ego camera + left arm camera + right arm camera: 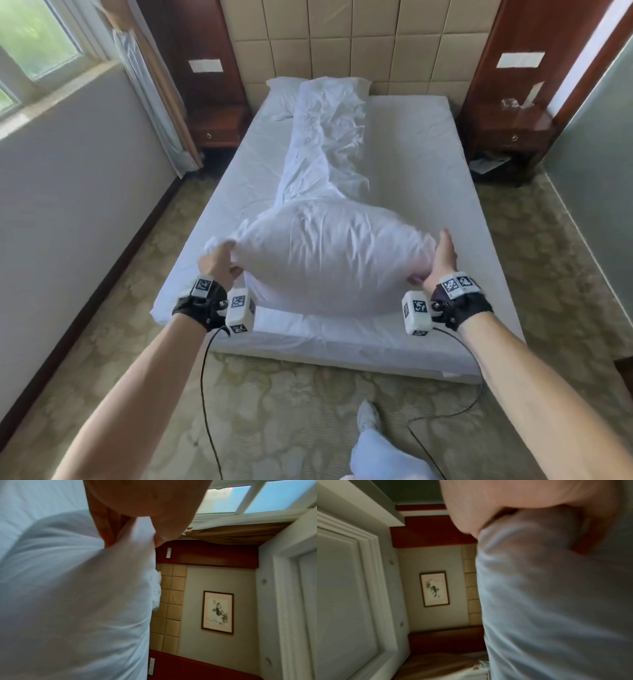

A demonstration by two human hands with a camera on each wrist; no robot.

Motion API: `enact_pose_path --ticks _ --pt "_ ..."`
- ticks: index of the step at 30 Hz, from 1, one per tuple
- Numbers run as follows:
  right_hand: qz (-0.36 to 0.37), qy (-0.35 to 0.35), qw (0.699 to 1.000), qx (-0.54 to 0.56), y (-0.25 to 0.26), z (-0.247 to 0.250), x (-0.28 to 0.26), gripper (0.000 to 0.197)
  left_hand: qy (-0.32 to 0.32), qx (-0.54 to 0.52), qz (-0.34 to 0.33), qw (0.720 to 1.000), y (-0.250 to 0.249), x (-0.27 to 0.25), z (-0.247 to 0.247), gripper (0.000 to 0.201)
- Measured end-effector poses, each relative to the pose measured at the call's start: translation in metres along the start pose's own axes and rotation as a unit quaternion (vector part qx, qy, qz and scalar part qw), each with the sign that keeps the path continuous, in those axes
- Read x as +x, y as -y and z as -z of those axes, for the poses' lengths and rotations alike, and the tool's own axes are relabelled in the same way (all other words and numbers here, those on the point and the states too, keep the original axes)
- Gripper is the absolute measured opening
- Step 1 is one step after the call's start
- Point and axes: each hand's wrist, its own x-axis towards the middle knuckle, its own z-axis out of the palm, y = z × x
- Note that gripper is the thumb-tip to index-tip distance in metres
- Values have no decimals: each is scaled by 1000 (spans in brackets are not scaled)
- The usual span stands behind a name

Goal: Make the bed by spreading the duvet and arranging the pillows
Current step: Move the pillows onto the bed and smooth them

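Note:
I hold a plump white pillow (329,253) in the air over the foot of the bed (414,154). My left hand (222,260) grips its left corner, bunching the cloth; up close, the thumb and fingers (120,524) pinch that pillow (77,601). On the other end my right hand (442,260) clasps the pillow (556,601), thumb on one side and fingers (594,534) on the other. The white duvet (325,144) lies crumpled in a narrow strip down the middle of the mattress. A second pillow (284,92) lies at the head, partly under the duvet.
A padded beige headboard (342,44) backs the bed, with dark wooden nightstands on the left (219,126) and right (510,126). A window (34,37) and wall run along the left. My foot (368,414) stands on patterned carpet by the bed's end; cables trail from both wrists.

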Motion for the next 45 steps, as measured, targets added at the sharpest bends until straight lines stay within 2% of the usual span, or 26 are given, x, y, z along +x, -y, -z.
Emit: enact_pose_path --ticks 1,2,3,4,5,6,7,8,9,11,13,15,17,18,19,22,24,26,28,32,35,37,39,41,43,45 --pt "89 5 996 -1 5 -13 5 85 4 -9 -53 999 -16 6 -21 31" --pt "205 20 978 -23 9 -29 7 89 27 10 -108 994 -31 15 -42 38" --pt "321 55 943 -68 9 -46 3 93 60 24 -167 984 -38 27 -65 52" --pt "395 85 902 -155 2 -58 13 98 91 57 -212 971 -39 38 -87 75" --pt "435 106 855 -262 -8 -68 33 104 129 104 -250 954 -37 47 -104 99" --pt "451 113 806 -366 -9 -78 46 112 158 172 -292 928 -34 56 -119 113" --pt "453 111 768 -438 -6 -86 67 118 177 230 -330 899 -31 61 -133 118" --pt "446 99 739 -494 0 -98 76 123 181 286 -361 869 -29 68 -144 121" --pt "436 85 726 -525 6 -110 91 125 176 333 -391 840 -28 74 -150 122" --pt "412 72 727 -545 17 -133 111 125 155 419 -457 769 -17 88 -151 119" --pt "398 51 729 -555 27 -154 134 123 134 503 -517 679 2 100 -144 115" --pt "390 39 729 -561 37 -181 159 123 120 585 -542 591 25 122 -140 114" --pt "388 29 720 -574 47 -207 181 124 142 654 -519 532 46 141 -138 119" --pt "383 31 720 -578 54 -224 196 124 152 675 -501 520 48 159 -143 123" --pt "376 38 722 -580 63 -240 211 124 159 684 -489 517 42 178 -153 125" --pt "364 30 725 -583 99 -290 255 121 171 685 -465 535 2 240 -203 129" --pt "370 11 724 -581 117 -318 271 109 180 683 -444 552 -35 275 -237 129" --pt "425 -16 684 -593 117 -334 276 93 175 684 -440 554 -62 309 -266 127" --pt "452 -19 642 -619 94 -333 269 88 175 687 -428 561 -82 339 -291 125" --pt "408 31 573 -710 9 -295 265 104 175 681 -417 576 -102 396 -343 128" --pt "367 44 569 -734 0 -300 304 112 129 665 -403 615 -103 421 -371 123" --pt "344 40 574 -742 15 -321 338 113 82 620 -413 662 -92 412 -377 108" --pt "312 41 588 -745 35 -339 371 113 81 593 -403 693 -71 387 -370 92" --pt "299 51 591 -747 53 -350 402 113 113 610 -384 684 -41 364 -345 94" --pt "280 69 597 -748 74 -360 433 113 147 662 -358 642 -18 361 -324 110" --pt "268 97 599 -748 94 -370 459 114 166 696 -353 602 -15 383 -328 123"
